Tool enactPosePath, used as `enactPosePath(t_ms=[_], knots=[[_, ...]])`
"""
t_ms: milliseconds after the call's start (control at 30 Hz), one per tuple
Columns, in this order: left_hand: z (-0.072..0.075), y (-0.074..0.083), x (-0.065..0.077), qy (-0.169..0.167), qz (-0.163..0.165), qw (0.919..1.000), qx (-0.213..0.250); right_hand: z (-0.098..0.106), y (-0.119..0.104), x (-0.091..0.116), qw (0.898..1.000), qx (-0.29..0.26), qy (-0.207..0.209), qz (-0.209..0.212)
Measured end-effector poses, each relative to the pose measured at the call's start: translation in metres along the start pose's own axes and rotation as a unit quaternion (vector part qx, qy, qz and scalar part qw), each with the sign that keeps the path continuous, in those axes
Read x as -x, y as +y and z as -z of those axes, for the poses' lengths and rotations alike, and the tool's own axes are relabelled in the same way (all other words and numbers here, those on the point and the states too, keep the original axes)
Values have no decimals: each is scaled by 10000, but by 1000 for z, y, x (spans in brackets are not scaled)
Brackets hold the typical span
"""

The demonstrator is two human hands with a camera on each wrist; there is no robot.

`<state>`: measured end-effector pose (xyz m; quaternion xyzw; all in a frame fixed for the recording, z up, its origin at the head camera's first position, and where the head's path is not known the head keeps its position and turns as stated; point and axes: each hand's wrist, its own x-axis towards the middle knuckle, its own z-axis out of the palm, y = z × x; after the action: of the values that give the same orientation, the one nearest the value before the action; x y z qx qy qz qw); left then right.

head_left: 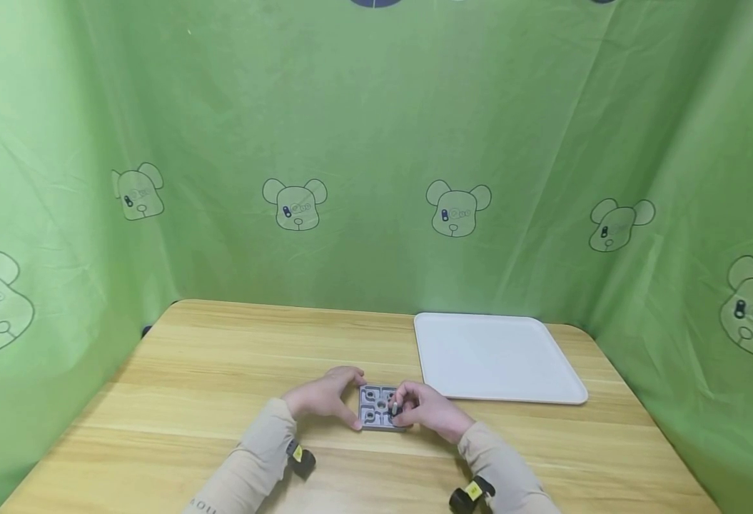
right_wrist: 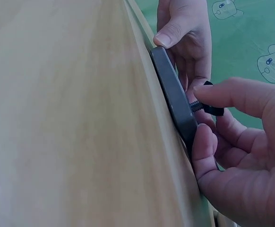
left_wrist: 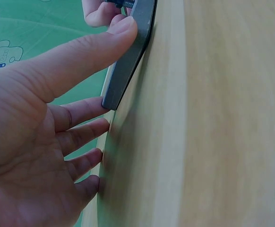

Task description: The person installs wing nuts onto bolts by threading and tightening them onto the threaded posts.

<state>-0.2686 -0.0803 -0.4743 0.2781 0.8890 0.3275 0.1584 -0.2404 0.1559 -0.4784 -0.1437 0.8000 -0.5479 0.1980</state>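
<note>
A square grey plate [head_left: 381, 424] with grooves and round holes lies on the wooden table in front of me. My left hand [head_left: 325, 396] holds it at its left side, the thumb at the near corner and the index finger at the far one. In the left wrist view, the plate's dark side [left_wrist: 128, 71] runs beneath the thumb. My right hand [head_left: 432, 410] pinches a black screw [right_wrist: 212, 109] with a wide head over the plate's right part. The screw's threaded shank stands between head and plate, its tip at the plate's face.
A white rectangular tray [head_left: 498, 357] rests on the table [head_left: 254, 339] at the back right, just beyond my right hand. Green curtains [head_left: 376, 107] printed with bear heads hang behind the table and along both sides.
</note>
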Motion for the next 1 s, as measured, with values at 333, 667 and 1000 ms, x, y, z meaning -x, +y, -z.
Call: enactPosePath(t_ms=[333, 667, 1000], knots=[[0, 2, 1, 4, -6, 10000, -22, 6, 5, -1, 9986, -153, -476, 193], [0, 1, 0, 11, -12, 10000, -5, 5, 7, -2, 9987, -354, -343, 83], [1, 1, 1, -5, -5, 10000, 38, 5, 1, 2, 9982, -242, -514, 173]])
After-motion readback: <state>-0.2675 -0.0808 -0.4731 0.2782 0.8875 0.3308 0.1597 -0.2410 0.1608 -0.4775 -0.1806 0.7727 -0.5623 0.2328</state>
